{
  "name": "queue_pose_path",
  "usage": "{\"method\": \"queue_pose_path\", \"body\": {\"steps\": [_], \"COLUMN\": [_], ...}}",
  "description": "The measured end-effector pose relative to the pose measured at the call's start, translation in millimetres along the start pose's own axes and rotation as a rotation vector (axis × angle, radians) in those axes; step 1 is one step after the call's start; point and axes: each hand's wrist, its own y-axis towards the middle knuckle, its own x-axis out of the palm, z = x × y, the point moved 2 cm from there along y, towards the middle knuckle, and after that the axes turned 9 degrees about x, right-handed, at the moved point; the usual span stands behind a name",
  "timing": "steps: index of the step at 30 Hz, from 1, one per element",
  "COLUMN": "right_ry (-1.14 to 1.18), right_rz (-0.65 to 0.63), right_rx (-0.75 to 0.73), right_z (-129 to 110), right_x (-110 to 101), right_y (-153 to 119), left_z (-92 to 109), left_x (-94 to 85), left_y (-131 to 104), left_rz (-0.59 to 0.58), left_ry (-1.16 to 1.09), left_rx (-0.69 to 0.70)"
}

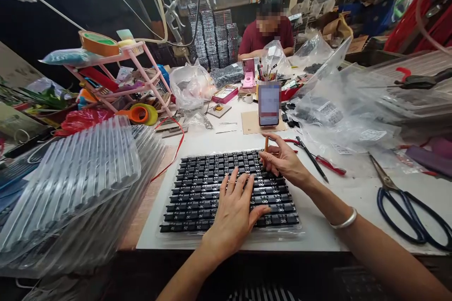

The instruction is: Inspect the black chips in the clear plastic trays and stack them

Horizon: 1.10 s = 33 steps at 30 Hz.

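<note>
Rows of small black electronic parts with metal pins (pixel 192 197) fill a clear plastic tray (pixel 294 234) in front of me. My left hand (pixel 235 202) lies flat across the middle of the rows, palm down, fingers spread. At the tray's far right corner, my right hand (pixel 280 157) pinches a thin orange-brown stick (pixel 266 145) between thumb and fingers. The stick stands nearly upright, its lower end at the black parts. My right fingers hide some of the parts there, and my left hand covers others.
Clear ribbed trays (pixel 81 178) are stacked at the left. A phone (pixel 269 103) stands behind the work. On the right lie a black pen-like tool (pixel 312 160), large scissors (pixel 399 190) and plastic bags (pixel 339 108). Across the table sits a person (pixel 266 33).
</note>
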Motion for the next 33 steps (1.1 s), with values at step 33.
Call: {"method": "queue_pose_path", "body": {"steps": [33], "right_ry": [-0.210], "right_rz": [0.123], "right_rx": [-0.148], "right_z": [-7], "right_x": [15], "right_y": [-10], "left_z": [9], "left_x": [-1.5], "left_y": [1], "left_rz": [-0.013], "left_ry": [0.020], "left_rx": [0.064]}}
